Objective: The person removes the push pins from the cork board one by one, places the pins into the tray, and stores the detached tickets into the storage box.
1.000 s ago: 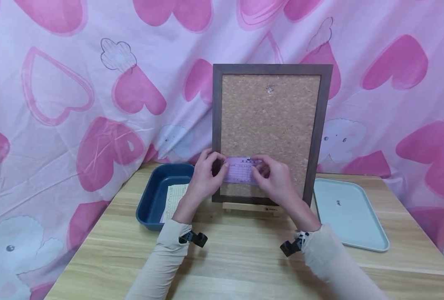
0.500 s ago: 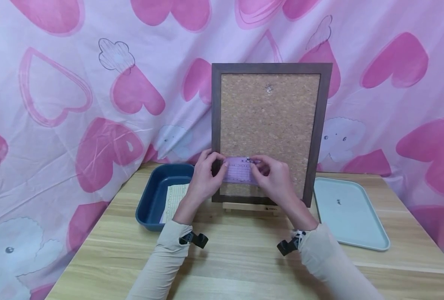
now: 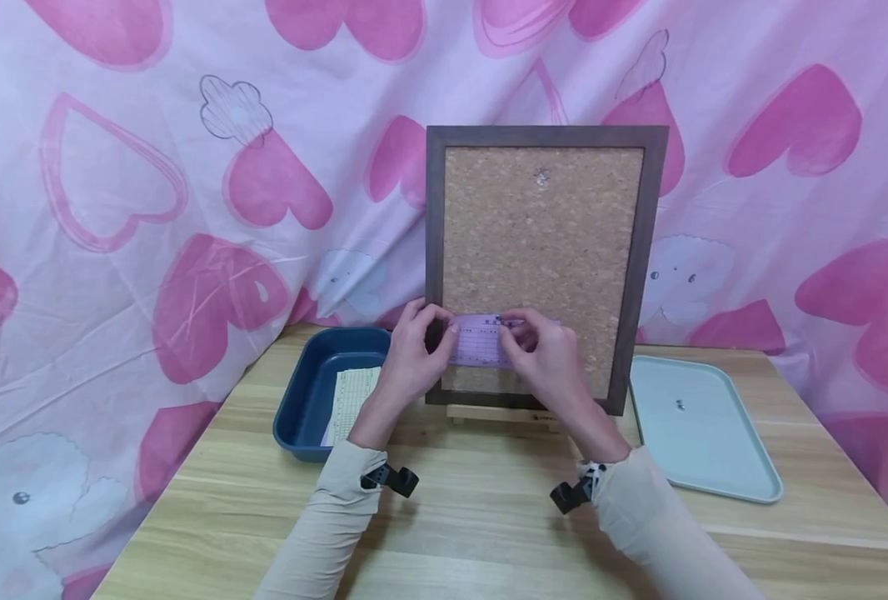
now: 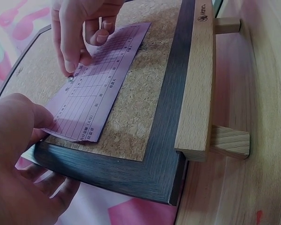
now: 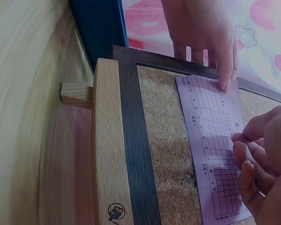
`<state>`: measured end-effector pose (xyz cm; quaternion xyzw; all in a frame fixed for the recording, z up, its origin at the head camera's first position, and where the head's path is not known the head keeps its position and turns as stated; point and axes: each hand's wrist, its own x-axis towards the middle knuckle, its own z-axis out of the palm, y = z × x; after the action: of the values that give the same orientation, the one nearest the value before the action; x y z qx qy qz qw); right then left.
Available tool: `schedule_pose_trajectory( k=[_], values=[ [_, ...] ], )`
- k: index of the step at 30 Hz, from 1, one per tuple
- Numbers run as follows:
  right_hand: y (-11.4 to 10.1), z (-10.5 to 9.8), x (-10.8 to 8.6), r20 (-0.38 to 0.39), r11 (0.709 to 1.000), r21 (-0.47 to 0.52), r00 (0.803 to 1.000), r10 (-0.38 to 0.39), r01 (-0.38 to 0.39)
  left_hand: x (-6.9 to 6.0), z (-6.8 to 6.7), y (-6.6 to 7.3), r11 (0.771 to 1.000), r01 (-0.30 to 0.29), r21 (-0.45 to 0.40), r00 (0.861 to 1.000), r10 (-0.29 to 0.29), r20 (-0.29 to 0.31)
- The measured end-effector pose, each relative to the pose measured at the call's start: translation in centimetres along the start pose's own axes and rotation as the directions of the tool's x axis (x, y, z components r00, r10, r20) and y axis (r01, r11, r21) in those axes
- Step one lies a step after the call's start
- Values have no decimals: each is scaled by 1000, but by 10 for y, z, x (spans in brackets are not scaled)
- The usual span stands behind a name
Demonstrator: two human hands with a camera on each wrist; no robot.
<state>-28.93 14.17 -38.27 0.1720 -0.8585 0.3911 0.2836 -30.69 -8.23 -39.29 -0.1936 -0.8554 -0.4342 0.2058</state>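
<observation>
A purple printed form slip (image 3: 477,346) lies against the lower part of a framed corkboard (image 3: 541,242). My left hand (image 3: 412,346) grips the slip's left edge; in the left wrist view its thumb (image 4: 40,116) is on the paper and other fingers reach behind the frame. At the slip's top edge, my right hand (image 3: 549,350) has thumb and index fingertip together at a small silver push pin (image 4: 70,78). The fingertips partly cover that pin, and the right hand hides the slip's right part in the head view.
A wooden easel (image 3: 500,414) supports the board. To the left stands a dark blue bin (image 3: 286,429) with pale form slips (image 3: 354,396) inside. On the right, a light tray (image 3: 714,450) bears small silver pins (image 3: 680,405). Another shiny piece (image 3: 541,176) is near the board's top.
My right hand's thumb has shifted slightly left toward the pin, and the right wrist has moved a little left. The left hand and the slip stay where they were.
</observation>
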Motion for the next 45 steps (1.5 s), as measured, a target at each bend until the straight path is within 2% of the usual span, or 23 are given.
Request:
schedule_pose_trajectory(
  k=[12, 26, 35, 45],
  values=[
    [3, 2, 5, 5, 999, 6, 999, 46, -46, -1, 0, 1, 1000, 2, -21, 1000, -2, 4],
    [1, 4, 10, 2, 997, -68, 999, 35, -35, -1, -1, 2, 1000, 3, -9, 1000, -3, 0],
    [2, 3, 8, 26, 997, -67, 999, 33, -31, -2, 0, 2, 1000, 20, 2, 1000, -20, 5],
    [7, 5, 5, 37, 999, -47, 999, -13, 15, -1, 0, 1, 1000, 20, 12, 1000, -21, 6]
  ],
)
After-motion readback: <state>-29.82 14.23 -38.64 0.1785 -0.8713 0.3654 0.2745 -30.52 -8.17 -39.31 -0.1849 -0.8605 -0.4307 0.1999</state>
